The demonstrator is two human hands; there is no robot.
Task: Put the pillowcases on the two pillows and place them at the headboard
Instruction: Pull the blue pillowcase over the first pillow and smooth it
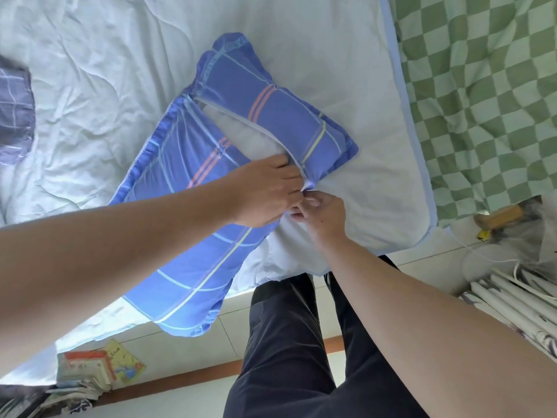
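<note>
A blue plaid pillowcase covers a white pillow lying on the white mattress. A long slit across the case stands open and shows the white pillow inside. My left hand grips the case edge at the near end of the slit. My right hand pinches the fabric at that same end, its fingertips touching those of the left hand. A second pillow in a grey plaid case lies at the left edge of the frame, partly cut off.
A green checkered quilt lies bunched along the right side of the bed. Books and papers sit on the floor at lower left. White rolled items and a cable lie on the floor at right. My dark trousers stand against the bed edge.
</note>
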